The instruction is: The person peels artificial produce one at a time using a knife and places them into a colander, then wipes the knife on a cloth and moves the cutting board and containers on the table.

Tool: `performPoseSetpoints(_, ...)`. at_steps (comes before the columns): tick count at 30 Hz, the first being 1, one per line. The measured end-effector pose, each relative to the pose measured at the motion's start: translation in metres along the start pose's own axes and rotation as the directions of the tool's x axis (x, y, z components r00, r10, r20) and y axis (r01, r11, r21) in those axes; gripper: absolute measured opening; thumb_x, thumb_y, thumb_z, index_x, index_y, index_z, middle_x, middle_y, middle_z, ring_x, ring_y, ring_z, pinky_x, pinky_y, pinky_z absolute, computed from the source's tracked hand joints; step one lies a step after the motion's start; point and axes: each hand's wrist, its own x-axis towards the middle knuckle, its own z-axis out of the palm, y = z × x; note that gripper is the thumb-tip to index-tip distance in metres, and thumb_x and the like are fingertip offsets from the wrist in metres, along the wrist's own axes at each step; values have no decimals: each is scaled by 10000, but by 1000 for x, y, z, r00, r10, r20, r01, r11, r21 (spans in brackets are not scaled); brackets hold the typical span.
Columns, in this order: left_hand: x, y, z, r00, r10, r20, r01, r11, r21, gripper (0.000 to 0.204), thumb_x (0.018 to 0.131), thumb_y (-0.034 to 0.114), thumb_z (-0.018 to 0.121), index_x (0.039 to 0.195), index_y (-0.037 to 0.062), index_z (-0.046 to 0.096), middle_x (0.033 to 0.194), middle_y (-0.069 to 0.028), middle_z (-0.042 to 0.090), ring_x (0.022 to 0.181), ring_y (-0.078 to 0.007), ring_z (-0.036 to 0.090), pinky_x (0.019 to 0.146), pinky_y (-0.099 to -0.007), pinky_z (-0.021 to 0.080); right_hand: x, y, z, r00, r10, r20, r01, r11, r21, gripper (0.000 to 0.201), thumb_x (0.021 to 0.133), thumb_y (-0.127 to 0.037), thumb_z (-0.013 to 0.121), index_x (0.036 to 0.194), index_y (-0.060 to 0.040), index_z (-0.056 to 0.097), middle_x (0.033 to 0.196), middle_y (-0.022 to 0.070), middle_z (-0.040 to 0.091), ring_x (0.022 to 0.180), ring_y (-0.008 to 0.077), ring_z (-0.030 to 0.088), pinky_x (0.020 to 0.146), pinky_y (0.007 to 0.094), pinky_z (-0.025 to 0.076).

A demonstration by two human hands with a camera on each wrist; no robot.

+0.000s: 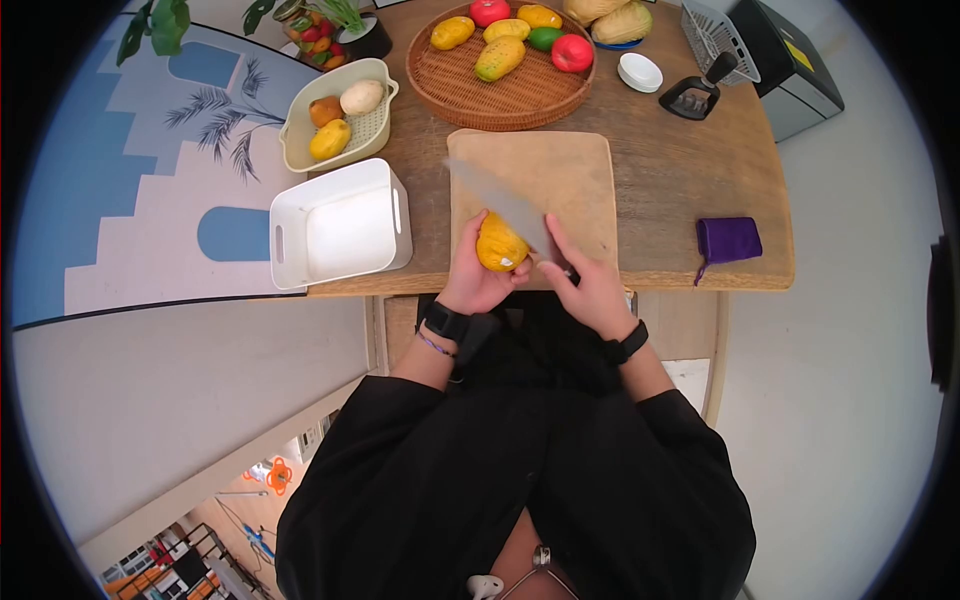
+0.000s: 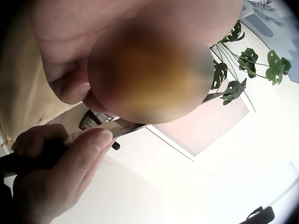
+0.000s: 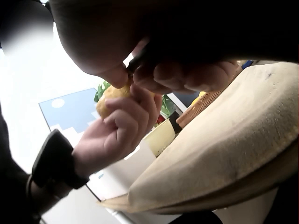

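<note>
In the head view the left hand (image 1: 474, 272) holds a yellow, wrinkled fruit (image 1: 500, 243) over the front edge of the cutting board (image 1: 575, 165), its fingers curled round it. The right hand (image 1: 590, 287) grips the dark handle of a large knife (image 1: 500, 200); the blade points up and left, beside the fruit. The left wrist view shows the fruit (image 2: 154, 74) blurred and close, with the right hand (image 2: 70, 172) below it. In the right wrist view the left hand's fingers (image 3: 124, 123) wrap the fruit (image 3: 108, 100), close to the right hand (image 3: 182, 74).
A white bin (image 1: 345, 232) and a cream basket (image 1: 362, 150) with several items stand to the left. Behind the board lies a round wicker tray (image 1: 440, 95) of fruit. A purple pouch (image 1: 729, 239), a black tool (image 1: 690, 98) and a white dish (image 1: 640, 72) are on the right.
</note>
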Motion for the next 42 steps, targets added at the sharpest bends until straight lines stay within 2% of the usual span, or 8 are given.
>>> performPoseSetpoints(5, -5, 1, 14, 1000, -26, 13, 25, 998, 49, 563, 1050, 568, 408, 1257, 88, 618, 998, -132, 663, 765, -249, 589, 742, -354, 495, 10, 15, -6, 973, 226, 54, -229, 971, 67, 627, 979, -278, 696, 1559, -227, 463, 861, 186, 690, 658, 287, 643, 694, 353, 527)
performPoseSetpoints(16, 11, -15, 14, 942, 178, -286, -203, 977, -62, 552, 1033, 528, 490, 1272, 45, 607, 1077, -127, 688, 958, -240, 665, 841, -385, 554, -18, -6, 0, 997, -54, 64, 60, 994, -95, 715, 903, -274, 777, 1555, -248, 484, 744, 133, 672, 617, 300, 658, 603, 367, 527)
performPoseSetpoints(22, 9, -11, 8, 988, 86, -128, -98, 991, -90, 599, 1023, 557, 493, 1279, 27, 606, 1040, -139, 694, 962, -256, 680, 852, -385, 565, -21, -4, 7, 977, -109, 183, 164, 932, -322, 733, 882, -295, 799, 1548, -247, 497, 760, 132, 685, 633, 314, 674, 607, 393, 538)
performPoseSetpoints(25, 0, -14, 28, 963, 111, -247, -131, 989, -64, 629, 1020, 574, 469, 1282, 16, 600, 1029, -152, 688, 897, -252, 670, 806, -363, 549, -14, 0, 9, 974, -198, 111, 222, 934, -280, 721, 896, -254, 785, 1553, -231, 488, 810, 126, 707, 661, 327, 675, 625, 372, 545)
performPoseSetpoints(27, -1, -12, 24, 932, 132, -337, -153, 988, -36, 647, 1020, 580, 453, 1289, 7, 591, 1017, -156, 683, 835, -245, 656, 760, -345, 534, -8, -1, 8, 998, -41, 40, 47, 989, -137, 676, 936, -341, 738, 1557, -299, 474, 748, 135, 682, 618, 309, 677, 586, 371, 537)
performPoseSetpoints(29, -4, -4, 10, 997, -13, 82, 17, 999, -43, 625, 1020, 593, 439, 1298, 56, 594, 966, -133, 672, 768, -229, 616, 673, -327, 471, -1, 3, 6, 1000, -26, 3, 26, 999, -23, 665, 951, -328, 723, 1562, -281, 465, 777, 154, 688, 638, 313, 678, 614, 364, 537)
performPoseSetpoints(36, -7, 0, 10, 995, -63, 81, 65, 997, -30, 594, 1024, 568, 435, 1301, 66, 592, 949, -140, 652, 714, -220, 557, 649, -324, 431, 12, 12, -8, 934, 337, 119, -337, 941, -19, 618, 983, -244, 686, 1559, -219, 463, 924, 193, 715, 708, 284, 667, 721, 345, 539)
performPoseSetpoints(42, -4, -1, 16, 988, 46, -146, -41, 998, 39, 523, 1039, 516, 448, 1294, 85, 599, 1072, -123, 685, 893, -252, 636, 790, -387, 502, -8, 2, -2, 997, 74, -36, -72, 995, 62, 659, 955, -289, 718, 1562, -235, 465, 759, 180, 675, 635, 307, 665, 648, 361, 535)
